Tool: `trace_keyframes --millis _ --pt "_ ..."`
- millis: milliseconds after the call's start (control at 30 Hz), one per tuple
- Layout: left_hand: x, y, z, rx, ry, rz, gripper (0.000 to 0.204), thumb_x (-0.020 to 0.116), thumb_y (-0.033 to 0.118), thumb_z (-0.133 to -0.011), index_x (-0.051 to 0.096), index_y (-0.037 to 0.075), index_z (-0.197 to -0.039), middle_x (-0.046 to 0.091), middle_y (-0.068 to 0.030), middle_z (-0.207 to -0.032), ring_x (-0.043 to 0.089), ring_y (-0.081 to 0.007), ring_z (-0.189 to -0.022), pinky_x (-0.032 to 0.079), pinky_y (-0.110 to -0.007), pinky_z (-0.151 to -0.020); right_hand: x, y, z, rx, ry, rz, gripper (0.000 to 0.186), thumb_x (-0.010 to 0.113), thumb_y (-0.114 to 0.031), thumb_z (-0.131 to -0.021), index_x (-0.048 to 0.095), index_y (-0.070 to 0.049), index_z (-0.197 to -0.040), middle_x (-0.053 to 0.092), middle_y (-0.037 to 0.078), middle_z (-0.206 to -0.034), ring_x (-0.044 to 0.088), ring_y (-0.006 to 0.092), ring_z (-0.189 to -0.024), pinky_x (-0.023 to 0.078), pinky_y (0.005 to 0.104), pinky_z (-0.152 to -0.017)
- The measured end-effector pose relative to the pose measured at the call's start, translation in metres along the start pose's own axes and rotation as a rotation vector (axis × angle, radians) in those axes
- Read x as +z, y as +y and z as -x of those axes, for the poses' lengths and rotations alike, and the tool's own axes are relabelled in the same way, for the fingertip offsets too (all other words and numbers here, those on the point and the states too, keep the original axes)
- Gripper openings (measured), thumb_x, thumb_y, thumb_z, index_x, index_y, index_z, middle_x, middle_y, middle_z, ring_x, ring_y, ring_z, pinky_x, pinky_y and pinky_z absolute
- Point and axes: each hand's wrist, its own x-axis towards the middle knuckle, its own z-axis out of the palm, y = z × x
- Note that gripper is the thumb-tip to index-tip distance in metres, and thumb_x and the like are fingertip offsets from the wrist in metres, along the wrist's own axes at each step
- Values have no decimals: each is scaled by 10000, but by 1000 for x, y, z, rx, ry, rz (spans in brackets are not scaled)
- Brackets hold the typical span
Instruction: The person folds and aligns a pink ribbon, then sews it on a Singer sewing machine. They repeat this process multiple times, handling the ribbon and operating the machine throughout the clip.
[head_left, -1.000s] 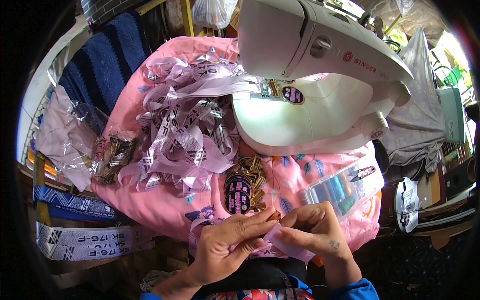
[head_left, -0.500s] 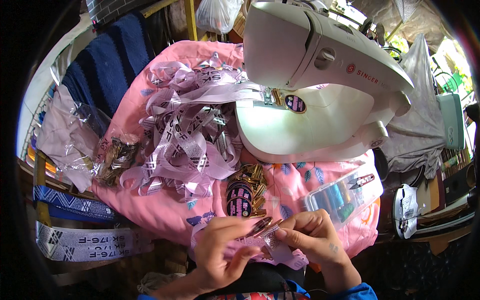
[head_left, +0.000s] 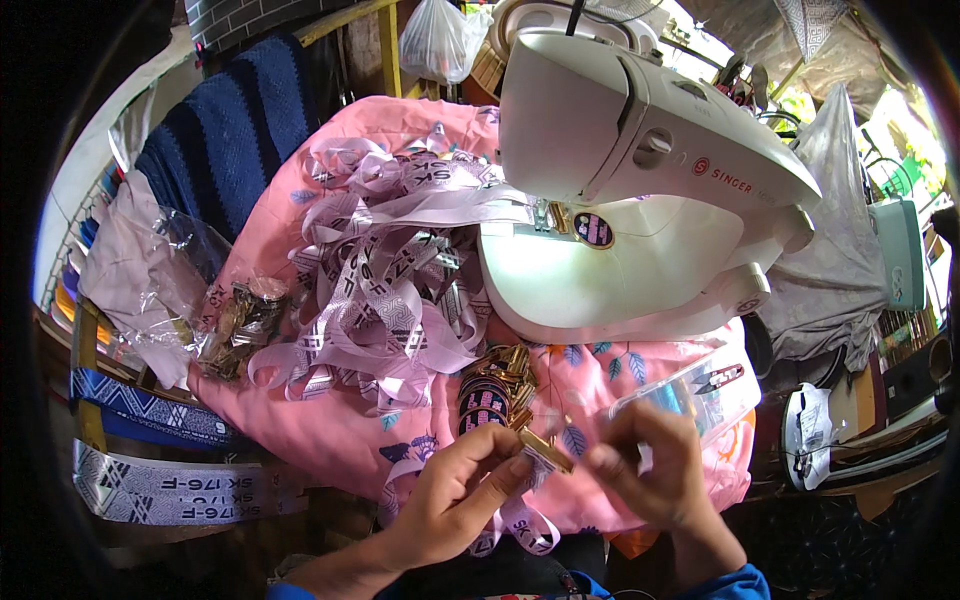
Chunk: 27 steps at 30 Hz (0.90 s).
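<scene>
My left hand (head_left: 465, 490) pinches a gold-coloured metal medal piece (head_left: 545, 450), seen nearly edge-on, between thumb and fingers. A lilac printed ribbon (head_left: 528, 530) hangs below that hand and loops over the front of the cloth. Just to the right is my right hand (head_left: 655, 465), its fingers bent and blurred; whether they hold anything is unclear. Beyond my hands lies a pile of dark oval medals with gold fittings (head_left: 497, 385). Another oval medal (head_left: 594, 231) rests on the bed of a white sewing machine (head_left: 640, 130), beside its needle area.
Tangled lilac ribbon (head_left: 385, 290) heaps on the pink cloth (head_left: 330, 410), left of the machine. A plastic bag of metal fittings (head_left: 245, 320) lies at the left edge. Small thread snips (head_left: 718, 378) sit on a clear plastic box (head_left: 690, 395) at right.
My right hand has come off the ribbon and moved up and right. My left hand has closed on the gold piece, which has turned edge-on. The view has shifted slightly.
</scene>
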Motion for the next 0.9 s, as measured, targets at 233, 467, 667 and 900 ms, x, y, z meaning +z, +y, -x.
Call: trace_keyframes --millis 233,467,667,900 --pt "-18 42 -36 -165 -356 -76 126 487 124 -987 529 19 -1042 522 5 -818 469 -49 -765 404 -220 -682 -2 28 -35 118 -628 -761 308 525 -281 -979 463 -38 -1158 500 38 -1041 500 130 -1010 407 296 -887" --pt "-28 78 -75 -43 -400 -556 136 540 101 -942 575 -23 -987 611 -47 -809 515 -69 -751 432 -252 -663 -12 21 -52 344 -449 -755 197 602 -249 -942 576 -54 -938 552 -40 -737 496 23 -614 377 186 -520" --pt "-47 73 -135 38 -443 -646 165 525 109 -953 587 -24 -1029 601 5 -873 529 -44 -811 449 -228 -709 -17 24 -95 153 -93 -388 214 696 -222 -843 658 -19 -786 543 -44 -620 455 13 -536 306 186 -463" --pt "-67 58 -181 368 -126 -1138 196 583 161 -889 583 29 -1034 630 -165 -974 632 -288 -892 476 -365 -791 -21 66 -162 118 96 20 221 672 -248 -686 677 -37 -621 629 82 -597 592 144 -561 463 295 -570"
